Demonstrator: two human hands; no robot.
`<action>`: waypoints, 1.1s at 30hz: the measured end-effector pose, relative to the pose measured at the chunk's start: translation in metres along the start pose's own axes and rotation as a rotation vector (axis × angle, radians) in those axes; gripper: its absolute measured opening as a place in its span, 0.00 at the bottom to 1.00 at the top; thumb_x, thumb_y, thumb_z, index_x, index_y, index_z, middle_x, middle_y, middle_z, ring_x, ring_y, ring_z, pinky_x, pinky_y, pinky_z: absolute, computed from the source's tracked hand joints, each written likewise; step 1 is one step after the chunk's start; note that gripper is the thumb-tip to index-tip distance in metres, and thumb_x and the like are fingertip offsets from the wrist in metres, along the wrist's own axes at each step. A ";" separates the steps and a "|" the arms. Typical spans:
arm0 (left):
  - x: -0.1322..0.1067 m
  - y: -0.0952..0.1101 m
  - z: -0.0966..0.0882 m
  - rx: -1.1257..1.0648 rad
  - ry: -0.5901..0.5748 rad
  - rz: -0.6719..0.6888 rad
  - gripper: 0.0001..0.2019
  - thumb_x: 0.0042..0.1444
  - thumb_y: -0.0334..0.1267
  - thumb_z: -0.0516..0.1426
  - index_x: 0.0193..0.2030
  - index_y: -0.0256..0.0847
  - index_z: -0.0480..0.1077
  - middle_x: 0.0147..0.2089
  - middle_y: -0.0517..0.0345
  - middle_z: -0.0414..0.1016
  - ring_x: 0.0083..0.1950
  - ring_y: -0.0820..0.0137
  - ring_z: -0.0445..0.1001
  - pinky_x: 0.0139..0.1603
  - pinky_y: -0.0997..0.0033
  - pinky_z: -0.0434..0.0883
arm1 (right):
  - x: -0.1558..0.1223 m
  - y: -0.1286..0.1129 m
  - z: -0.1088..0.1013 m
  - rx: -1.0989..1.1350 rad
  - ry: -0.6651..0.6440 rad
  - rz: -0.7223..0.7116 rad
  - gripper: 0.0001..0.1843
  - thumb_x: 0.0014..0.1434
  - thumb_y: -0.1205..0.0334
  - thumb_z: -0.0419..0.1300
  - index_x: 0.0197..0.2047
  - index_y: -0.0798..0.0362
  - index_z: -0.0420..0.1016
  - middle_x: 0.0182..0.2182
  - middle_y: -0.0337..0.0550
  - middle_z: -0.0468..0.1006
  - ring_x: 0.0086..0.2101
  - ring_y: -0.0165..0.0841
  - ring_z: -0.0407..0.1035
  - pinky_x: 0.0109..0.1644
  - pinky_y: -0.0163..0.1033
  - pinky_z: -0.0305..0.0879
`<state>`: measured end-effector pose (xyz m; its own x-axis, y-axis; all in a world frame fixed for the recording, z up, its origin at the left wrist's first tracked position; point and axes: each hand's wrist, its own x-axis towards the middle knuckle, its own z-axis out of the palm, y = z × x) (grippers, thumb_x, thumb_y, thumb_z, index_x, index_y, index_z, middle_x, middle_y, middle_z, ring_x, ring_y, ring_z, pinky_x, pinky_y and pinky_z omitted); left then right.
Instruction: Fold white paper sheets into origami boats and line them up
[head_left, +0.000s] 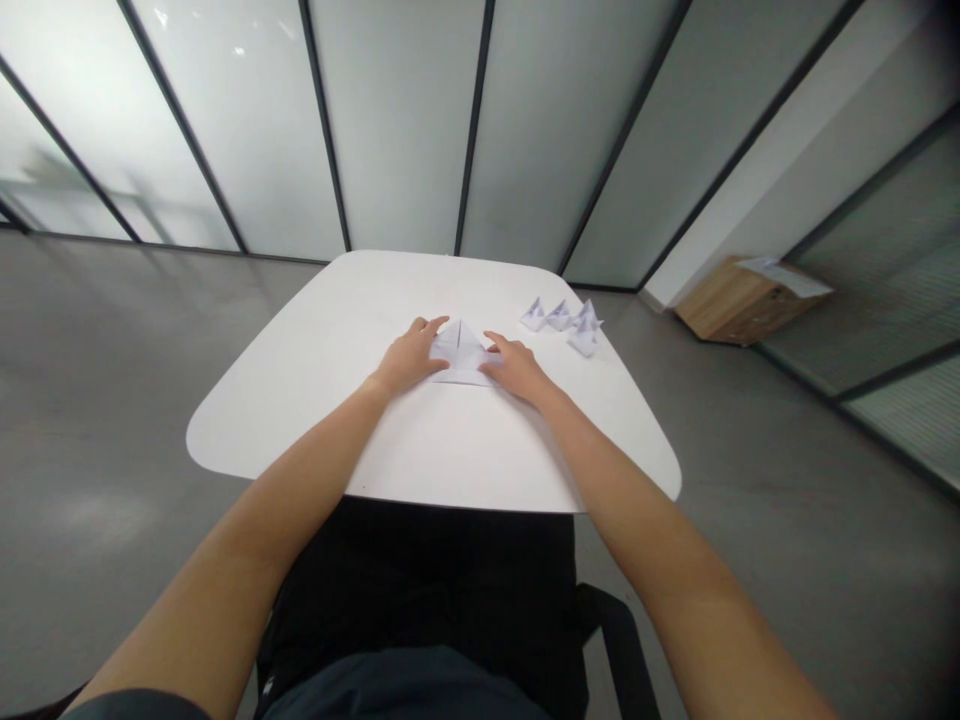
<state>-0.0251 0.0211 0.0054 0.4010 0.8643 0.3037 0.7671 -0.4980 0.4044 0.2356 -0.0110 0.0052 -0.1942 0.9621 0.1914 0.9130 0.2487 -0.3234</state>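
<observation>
A white sheet of paper (460, 352), folded to a peak at its far side with a straight strip along the near edge, lies on the white table between my hands. My left hand (411, 354) rests on its left side, thumb and fingers spread apart. On the right side, my right hand (516, 366) touches the paper, its fingers also apart. Parts of both paper sides are hidden under the hands. Beyond my right hand stand several folded paper boats (559, 316), grouped near the table's right edge.
The white table (300, 400) has rounded corners and ends close in front of my lap. A chair armrest (619, 640) is at my right. A wooden cabinet (739, 305) stands on the floor at the right, and frosted glass panels (397, 120) line the back.
</observation>
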 end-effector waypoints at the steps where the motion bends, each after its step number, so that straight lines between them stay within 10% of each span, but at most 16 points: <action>1: 0.000 -0.001 -0.001 -0.020 -0.004 -0.003 0.48 0.56 0.43 0.71 0.80 0.50 0.56 0.68 0.46 0.70 0.62 0.56 0.78 0.63 0.59 0.74 | 0.000 0.002 -0.001 0.019 0.006 0.004 0.41 0.66 0.57 0.67 0.78 0.50 0.62 0.60 0.50 0.82 0.62 0.46 0.71 0.68 0.51 0.63; 7: 0.006 -0.017 -0.009 -0.076 -0.088 -0.027 0.48 0.53 0.40 0.72 0.79 0.46 0.59 0.60 0.50 0.80 0.59 0.57 0.79 0.64 0.60 0.73 | -0.002 0.016 -0.006 0.174 0.010 -0.020 0.37 0.62 0.64 0.68 0.74 0.51 0.69 0.53 0.47 0.85 0.52 0.41 0.78 0.63 0.45 0.68; 11: 0.008 -0.030 -0.015 -0.114 -0.144 0.020 0.30 0.56 0.38 0.67 0.67 0.46 0.75 0.54 0.55 0.85 0.53 0.60 0.82 0.59 0.65 0.75 | -0.003 0.023 -0.011 0.191 0.023 -0.056 0.29 0.62 0.69 0.64 0.66 0.52 0.77 0.54 0.47 0.85 0.53 0.41 0.77 0.64 0.45 0.68; 24: 0.005 -0.011 -0.027 -0.154 0.162 0.268 0.15 0.57 0.25 0.57 0.44 0.42 0.84 0.48 0.52 0.84 0.51 0.64 0.80 0.60 0.63 0.75 | -0.001 0.024 -0.021 0.092 0.261 -0.185 0.20 0.58 0.76 0.55 0.46 0.52 0.85 0.44 0.49 0.83 0.50 0.44 0.73 0.60 0.47 0.67; 33: 0.006 -0.021 -0.023 0.022 -0.190 0.213 0.18 0.53 0.24 0.58 0.45 0.44 0.83 0.47 0.56 0.85 0.47 0.65 0.81 0.54 0.68 0.75 | 0.004 0.036 -0.002 0.084 0.048 -0.201 0.16 0.54 0.78 0.59 0.40 0.53 0.83 0.38 0.44 0.81 0.41 0.38 0.73 0.49 0.39 0.66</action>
<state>-0.0500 0.0349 0.0184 0.6391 0.7394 0.2116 0.6656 -0.6696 0.3295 0.2688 0.0015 -0.0036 -0.3498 0.8865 0.3030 0.8242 0.4450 -0.3503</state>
